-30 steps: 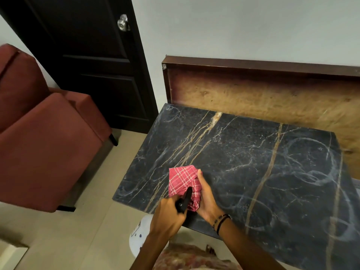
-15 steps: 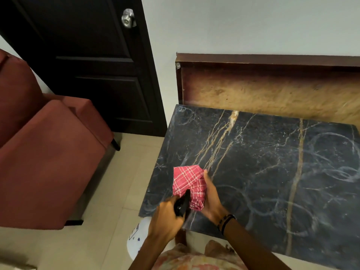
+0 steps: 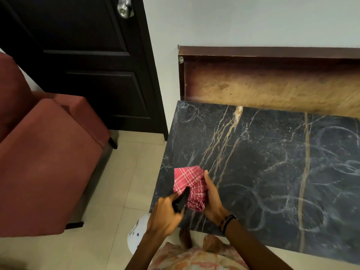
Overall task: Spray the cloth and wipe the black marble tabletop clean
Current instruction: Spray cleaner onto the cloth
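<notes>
A red checked cloth (image 3: pixel 190 184) is bunched up over the near left corner of the black marble tabletop (image 3: pixel 272 162). My right hand (image 3: pixel 212 199) grips the cloth from its right side. My left hand (image 3: pixel 165 215) grips a spray bottle (image 3: pixel 136 238); its black nozzle (image 3: pixel 182 199) points at the cloth and nearly touches it, while the white body hangs below my hand. Whitish swirl smears cover the marble, mostly on the right.
A red armchair (image 3: pixel 44 162) stands on the tiled floor to the left. Behind it is a dark door (image 3: pixel 81 55). A brown wooden board (image 3: pixel 272 82) leans on the wall behind the table. My bare feet (image 3: pixel 196 238) are at the table's near edge.
The view has shifted left, so the table sits further right in frame. Both hands keep the same hold, with the nozzle still against the cloth.
</notes>
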`<move>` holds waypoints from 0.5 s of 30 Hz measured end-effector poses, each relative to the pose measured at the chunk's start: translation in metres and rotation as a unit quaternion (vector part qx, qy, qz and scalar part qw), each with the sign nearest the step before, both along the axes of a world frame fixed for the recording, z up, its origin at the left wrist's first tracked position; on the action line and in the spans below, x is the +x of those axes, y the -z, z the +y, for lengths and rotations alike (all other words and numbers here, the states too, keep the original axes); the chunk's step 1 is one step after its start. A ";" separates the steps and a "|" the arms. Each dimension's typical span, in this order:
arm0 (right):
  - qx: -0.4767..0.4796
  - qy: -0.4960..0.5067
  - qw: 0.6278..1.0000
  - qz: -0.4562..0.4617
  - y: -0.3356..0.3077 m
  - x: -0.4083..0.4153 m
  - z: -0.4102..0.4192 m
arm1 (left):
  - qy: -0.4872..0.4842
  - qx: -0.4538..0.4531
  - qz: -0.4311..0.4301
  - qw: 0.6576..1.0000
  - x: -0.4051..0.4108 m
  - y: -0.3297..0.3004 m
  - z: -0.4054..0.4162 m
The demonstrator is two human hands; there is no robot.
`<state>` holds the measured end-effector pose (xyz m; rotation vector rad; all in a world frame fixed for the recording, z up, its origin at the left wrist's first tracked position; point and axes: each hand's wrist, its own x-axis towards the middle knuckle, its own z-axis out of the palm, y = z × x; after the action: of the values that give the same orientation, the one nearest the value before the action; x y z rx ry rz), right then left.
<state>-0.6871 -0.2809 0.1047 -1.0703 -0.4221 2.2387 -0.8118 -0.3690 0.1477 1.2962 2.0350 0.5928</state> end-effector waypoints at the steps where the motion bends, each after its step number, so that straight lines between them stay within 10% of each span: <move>1: 0.001 0.000 1.000 -0.001 -0.001 -0.001 0.000 | 0.001 0.000 -0.003 1.000 -0.002 0.001 0.000; 15: 0.005 -0.004 0.998 -0.056 0.010 -0.005 -0.006 | 0.045 -0.046 -0.057 0.996 -0.021 0.015 -0.019</move>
<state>-0.6926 -0.2868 0.0945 -1.1952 -0.4851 2.1881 -0.8329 -0.3879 0.1324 1.2630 1.8799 0.5130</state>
